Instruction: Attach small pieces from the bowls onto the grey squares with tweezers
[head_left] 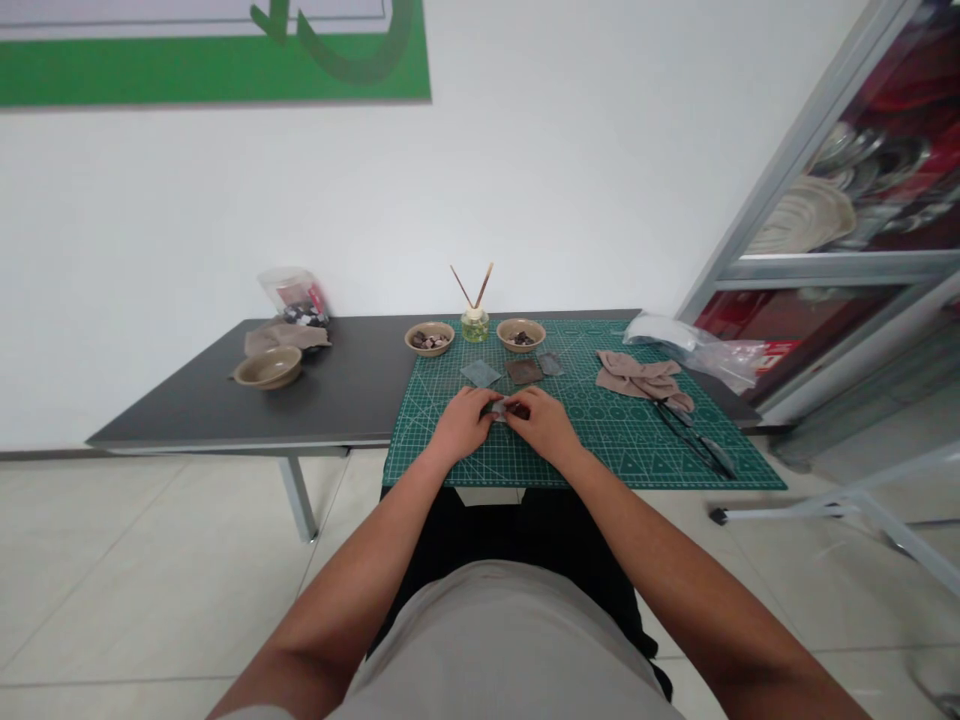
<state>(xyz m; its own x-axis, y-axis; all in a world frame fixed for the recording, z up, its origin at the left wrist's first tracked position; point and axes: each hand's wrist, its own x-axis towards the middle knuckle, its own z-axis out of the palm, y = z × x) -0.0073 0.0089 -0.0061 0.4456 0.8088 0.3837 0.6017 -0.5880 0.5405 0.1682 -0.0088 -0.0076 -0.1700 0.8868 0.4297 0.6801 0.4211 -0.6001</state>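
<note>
My left hand [465, 422] and my right hand [541, 420] meet over the green cutting mat [465, 460]. Between their closed fingertips is a small pale grey piece [500, 409], partly covered by the fingers; what it is made of cannot be made out. Just beyond the hands lie a grey-green square [480, 374], a brown square [524, 372] and a small clear grey packet [551, 364]. Farther back, a left bowl [430, 340] and a right bowl [521, 335] hold small dark and pinkish pieces.
A diffuser bottle [475, 325] with two sticks stands between the bowls. At the right lie a brown cloth [645, 378], dark-handled tools [694, 440] and a plastic bag [697, 348]. Another bowl [270, 369], a cloth [281, 337] and a filled bag [296, 295] are at the left.
</note>
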